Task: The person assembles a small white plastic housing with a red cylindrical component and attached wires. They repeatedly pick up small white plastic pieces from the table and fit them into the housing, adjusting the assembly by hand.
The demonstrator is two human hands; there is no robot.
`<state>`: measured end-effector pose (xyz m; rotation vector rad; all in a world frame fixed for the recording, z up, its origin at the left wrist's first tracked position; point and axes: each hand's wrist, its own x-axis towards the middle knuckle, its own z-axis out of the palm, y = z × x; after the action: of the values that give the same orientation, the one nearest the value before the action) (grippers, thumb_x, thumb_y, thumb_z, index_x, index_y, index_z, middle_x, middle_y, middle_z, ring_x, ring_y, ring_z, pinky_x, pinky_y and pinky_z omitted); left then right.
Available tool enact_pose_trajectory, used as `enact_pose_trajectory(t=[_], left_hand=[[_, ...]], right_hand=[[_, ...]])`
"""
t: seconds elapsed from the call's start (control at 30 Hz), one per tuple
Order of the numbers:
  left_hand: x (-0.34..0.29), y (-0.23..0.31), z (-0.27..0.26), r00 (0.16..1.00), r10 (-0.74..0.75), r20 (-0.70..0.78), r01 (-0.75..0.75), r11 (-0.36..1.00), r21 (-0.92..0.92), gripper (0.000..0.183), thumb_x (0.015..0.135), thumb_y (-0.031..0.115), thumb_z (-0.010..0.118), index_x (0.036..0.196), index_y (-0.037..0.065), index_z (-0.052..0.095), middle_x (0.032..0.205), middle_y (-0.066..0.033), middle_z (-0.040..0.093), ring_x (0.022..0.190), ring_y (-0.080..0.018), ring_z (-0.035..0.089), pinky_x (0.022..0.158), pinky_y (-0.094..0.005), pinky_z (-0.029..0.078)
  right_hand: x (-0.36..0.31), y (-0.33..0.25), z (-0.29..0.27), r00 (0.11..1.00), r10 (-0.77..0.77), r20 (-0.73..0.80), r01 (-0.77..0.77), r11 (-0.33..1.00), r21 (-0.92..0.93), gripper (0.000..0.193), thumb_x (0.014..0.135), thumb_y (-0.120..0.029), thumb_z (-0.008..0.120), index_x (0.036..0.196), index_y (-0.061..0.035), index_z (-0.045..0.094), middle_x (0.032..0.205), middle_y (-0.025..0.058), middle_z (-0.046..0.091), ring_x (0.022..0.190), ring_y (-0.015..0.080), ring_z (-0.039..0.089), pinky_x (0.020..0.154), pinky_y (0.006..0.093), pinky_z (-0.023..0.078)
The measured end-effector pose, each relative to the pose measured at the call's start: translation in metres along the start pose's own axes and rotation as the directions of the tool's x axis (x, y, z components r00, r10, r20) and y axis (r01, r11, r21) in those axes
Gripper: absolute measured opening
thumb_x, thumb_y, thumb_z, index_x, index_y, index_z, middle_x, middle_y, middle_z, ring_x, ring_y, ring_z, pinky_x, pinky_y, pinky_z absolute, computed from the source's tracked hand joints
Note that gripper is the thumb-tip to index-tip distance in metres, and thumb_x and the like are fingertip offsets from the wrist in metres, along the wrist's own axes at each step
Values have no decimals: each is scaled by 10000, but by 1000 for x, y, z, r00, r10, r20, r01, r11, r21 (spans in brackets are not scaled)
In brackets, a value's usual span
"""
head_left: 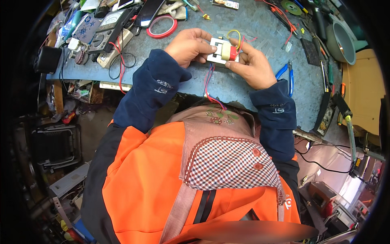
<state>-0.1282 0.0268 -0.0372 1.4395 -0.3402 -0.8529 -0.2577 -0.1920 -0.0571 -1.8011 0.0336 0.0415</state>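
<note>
Worn on my head, the fisheye camera looked steeply down across my torso (231, 162), nearest to it, and over the near edge of the tabletop (304, 83). My left hand (183, 46) and right hand (256, 67) fell above picture centre; straight lines bowed toward the dark rim.

"What colours are on the block (226, 52)?"
"White, cream and red, and one wire (233, 31) is yellow."
"And the jacket (142, 162)?"
"Orange and black, with dark blue cuffs (142, 89)."
"The apron pocket (227, 162)?"
"Little checks, white with red and blue."
</note>
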Motion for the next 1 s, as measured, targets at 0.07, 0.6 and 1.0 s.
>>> enact_pose_trajectory(t=[0.07,0.6,1.0], left_hand=[[-1,1,4,999,52,16,-54,994,98,464,951,86,802,1337,-67,595,820,-45,701,618,-89,636,533,-236,510],[-1,13,21,882,300,362,-470,530,706,760,803,207,920,1423,-4,534,756,-88,615,665,-222,603,620,-388,479],[12,55,32,851,281,443,-503,199,841,617,660,305,940,1155,14,716,1107,-203,691,1077,-412,668,942,-468,540]], right_hand=[[2,14,0,997,-72,-9,72,994,84,742,942,-46,774,1611,36,465,805,-40,554,719,56,500,644,256,407],[-2,20,-1,988,-152,-25,153,985,73,683,962,-30,638,1617,4,451,1359,162,705,1268,216,655,1088,335,491],[-47,-33,-29,980,-135,-148,49,879,-475,480,966,-99,721,1419,35,633,1004,169,749,846,252,727,779,379,572]])
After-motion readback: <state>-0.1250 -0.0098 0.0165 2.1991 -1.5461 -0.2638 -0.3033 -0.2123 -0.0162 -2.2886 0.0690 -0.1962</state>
